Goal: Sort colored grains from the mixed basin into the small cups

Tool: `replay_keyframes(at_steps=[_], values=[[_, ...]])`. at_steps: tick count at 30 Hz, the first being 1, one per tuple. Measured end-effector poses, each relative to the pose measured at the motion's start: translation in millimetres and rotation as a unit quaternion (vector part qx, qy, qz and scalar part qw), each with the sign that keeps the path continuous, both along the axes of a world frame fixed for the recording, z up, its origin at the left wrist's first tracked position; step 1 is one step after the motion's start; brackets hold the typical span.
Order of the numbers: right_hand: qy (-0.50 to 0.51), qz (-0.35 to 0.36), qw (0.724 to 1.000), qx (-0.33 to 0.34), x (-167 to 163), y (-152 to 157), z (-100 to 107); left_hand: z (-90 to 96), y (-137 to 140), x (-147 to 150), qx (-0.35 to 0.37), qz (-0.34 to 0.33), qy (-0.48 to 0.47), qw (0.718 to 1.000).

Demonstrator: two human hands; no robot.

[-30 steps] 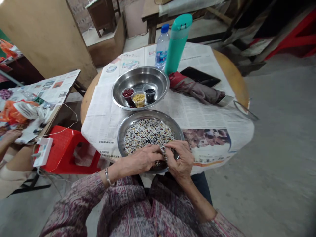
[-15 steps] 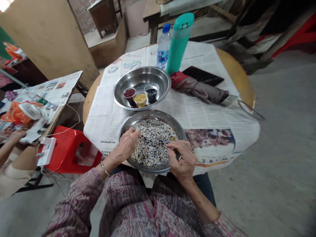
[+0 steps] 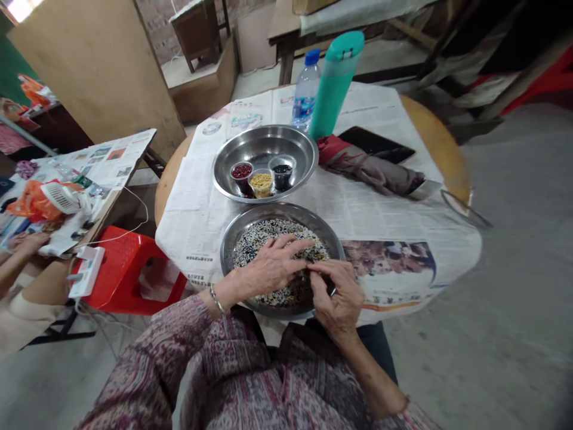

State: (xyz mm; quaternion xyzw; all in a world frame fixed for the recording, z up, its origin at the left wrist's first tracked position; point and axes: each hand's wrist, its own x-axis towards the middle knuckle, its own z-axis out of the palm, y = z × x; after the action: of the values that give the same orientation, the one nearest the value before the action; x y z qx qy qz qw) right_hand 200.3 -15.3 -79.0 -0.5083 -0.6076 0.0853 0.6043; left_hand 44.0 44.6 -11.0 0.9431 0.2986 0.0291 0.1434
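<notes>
A steel bowl (image 3: pixel 226 251) in front of me holds mixed grains (image 3: pixel 255 236), white, black, yellow and a few dark red. My left hand (image 3: pixel 273 266) reaches across it with fingers stretched out, its fingertips close to my right hand. Over the bowl's right side, my right hand (image 3: pixel 338 295) has thumb and fingers pinched together; what they hold is too small to make out. Something small and shiny shows at its curled fingers. Behind, a second steel bowl (image 3: pixel 264 136) holds clear cups of red beans (image 3: pixel 242 172), yellow beans (image 3: pixel 261 181) and black beans (image 3: pixel 282 173).
Newspaper (image 3: pixel 188 209) covers the round table. A water bottle (image 3: pixel 307 92), a teal bottle (image 3: pixel 336 83), a folded umbrella (image 3: pixel 371 167) and a dark flat case (image 3: pixel 380 143) stand or lie behind. Left are a red stool (image 3: pixel 125 269), a power strip (image 3: pixel 87 272) and another person's arm (image 3: pixel 20 257).
My left hand has moved right across the grains to my right hand, its fingers spreading out. My right hand stays pinched near the bowl's right side. The view has shifted slightly.
</notes>
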Motion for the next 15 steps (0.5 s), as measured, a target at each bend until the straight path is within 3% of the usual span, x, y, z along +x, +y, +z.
replay_keyframes(at_steps=[5,8,12,15], values=[[0.0,0.0,1.0,0.005,-1,0,1,-3.4,24,4,0.021,-0.001,0.028,0.999],[-0.004,0.002,1.0,0.008,0,0,1,-0.3,31,-4,0.01,0.037,0.054,0.998],[-0.005,0.001,1.0,0.007,0,0,2,10.5,23,-27,0.005,0.128,0.076,0.989],[-0.002,-0.002,1.0,0.0,-1,-1,2,16.5,3,-42,-0.023,0.141,0.055,0.988]])
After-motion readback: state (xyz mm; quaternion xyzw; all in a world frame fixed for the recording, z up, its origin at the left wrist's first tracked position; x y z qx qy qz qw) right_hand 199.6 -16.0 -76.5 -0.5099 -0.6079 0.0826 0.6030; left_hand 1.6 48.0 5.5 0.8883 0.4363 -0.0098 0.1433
